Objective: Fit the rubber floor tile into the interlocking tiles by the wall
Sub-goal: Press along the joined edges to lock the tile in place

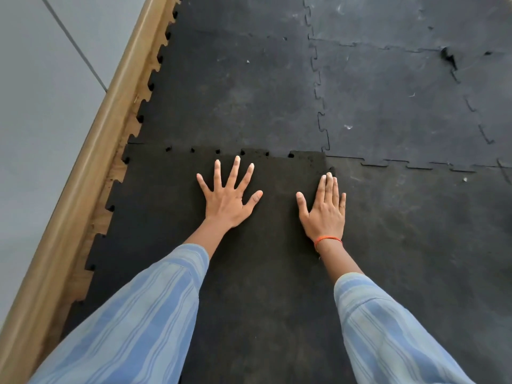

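Observation:
A black rubber floor tile (166, 223) with jigsaw edges lies flat on the floor beside the wall. Its far edge meets the tile ahead (230, 95), with small gaps showing along that seam. My left hand (228, 198) rests palm down on the tile near its far edge, fingers spread wide. My right hand (324, 209) presses flat near the tile's right far corner, fingers together, where it borders the neighbouring tile (415, 231). Neither hand holds anything.
A wooden skirting board (91, 162) runs along the grey wall (41, 106) on the left, with a strip of bare wooden floor (116, 173) showing between it and the tiles' toothed edges. Laid interlocking tiles (388, 92) cover the floor ahead and right.

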A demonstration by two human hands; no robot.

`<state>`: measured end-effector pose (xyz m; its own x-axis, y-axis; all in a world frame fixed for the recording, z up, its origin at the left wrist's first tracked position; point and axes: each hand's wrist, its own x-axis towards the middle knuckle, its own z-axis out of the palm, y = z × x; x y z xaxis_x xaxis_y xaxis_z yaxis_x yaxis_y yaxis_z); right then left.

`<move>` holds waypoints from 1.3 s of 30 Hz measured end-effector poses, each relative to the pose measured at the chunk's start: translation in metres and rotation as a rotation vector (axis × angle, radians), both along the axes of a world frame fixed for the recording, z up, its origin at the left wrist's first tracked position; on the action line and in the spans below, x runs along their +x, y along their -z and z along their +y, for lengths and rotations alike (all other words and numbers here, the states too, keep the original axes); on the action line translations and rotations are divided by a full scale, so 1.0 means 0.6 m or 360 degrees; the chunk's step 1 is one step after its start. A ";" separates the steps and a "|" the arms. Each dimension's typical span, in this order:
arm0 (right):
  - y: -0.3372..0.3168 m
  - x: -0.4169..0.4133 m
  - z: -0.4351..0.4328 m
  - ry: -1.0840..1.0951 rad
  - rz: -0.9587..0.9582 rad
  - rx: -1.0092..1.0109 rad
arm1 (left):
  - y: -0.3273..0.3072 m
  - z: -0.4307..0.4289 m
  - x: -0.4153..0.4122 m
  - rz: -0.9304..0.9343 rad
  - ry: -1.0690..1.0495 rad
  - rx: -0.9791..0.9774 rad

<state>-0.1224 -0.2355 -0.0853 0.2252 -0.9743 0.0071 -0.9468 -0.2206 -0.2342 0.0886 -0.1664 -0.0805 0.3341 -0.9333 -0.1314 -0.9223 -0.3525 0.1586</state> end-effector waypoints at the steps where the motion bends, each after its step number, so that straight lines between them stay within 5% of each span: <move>1: 0.001 0.000 -0.001 0.0002 0.0018 0.0000 | 0.000 -0.006 0.001 0.0014 -0.0011 -0.0024; 11: -0.008 0.011 -0.012 0.0038 -0.0038 -0.0053 | 0.008 -0.053 0.003 0.0019 0.0104 -0.0102; 15: -0.028 0.053 -0.042 -0.0224 -0.0131 -0.0148 | 0.009 -0.059 0.006 0.0026 0.0094 -0.0049; 23: -0.048 0.081 -0.098 -0.0374 0.0136 0.0336 | -0.005 -0.075 0.015 0.0096 0.0109 0.0192; 31: -0.061 0.041 -0.089 -0.0077 -0.0115 0.0390 | -0.027 -0.073 0.028 0.0219 0.0207 0.0358; 39: -0.061 0.037 -0.091 -0.0054 0.0127 0.0428 | -0.024 -0.055 0.061 0.0208 0.0397 0.0496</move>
<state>-0.1005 -0.2903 -0.0490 0.2470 -0.9307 -0.2697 -0.9578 -0.1922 -0.2138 0.1250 -0.1995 -0.0663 0.0646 -0.8925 -0.4464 -0.9647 -0.1703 0.2009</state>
